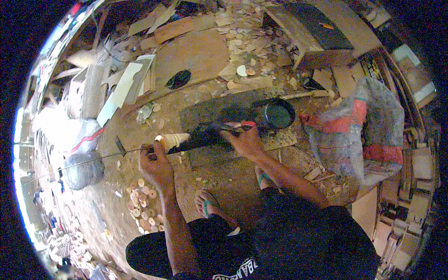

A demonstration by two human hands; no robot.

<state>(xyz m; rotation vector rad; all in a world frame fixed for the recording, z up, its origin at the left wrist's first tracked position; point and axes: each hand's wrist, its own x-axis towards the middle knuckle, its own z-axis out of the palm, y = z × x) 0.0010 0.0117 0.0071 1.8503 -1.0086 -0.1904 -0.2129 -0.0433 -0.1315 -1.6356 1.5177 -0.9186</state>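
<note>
In my left hand is a thin rod that runs out to the left, its fingers closed round it. A row of pale, round wooden pieces sits on the rod just beyond my fingers. Further right the row turns black. My right hand grips a brush with a red handle over the dark end; its bristles are hard to make out. Just right of the brush stands a round black container with dark liquid in it.
Loose wooden discs lie heaped near my left knee. A dark-stained board lies under the work. Grey and red plastic sacking is at the right, a wrapped bundle at the left. Wood scraps cover the far ground.
</note>
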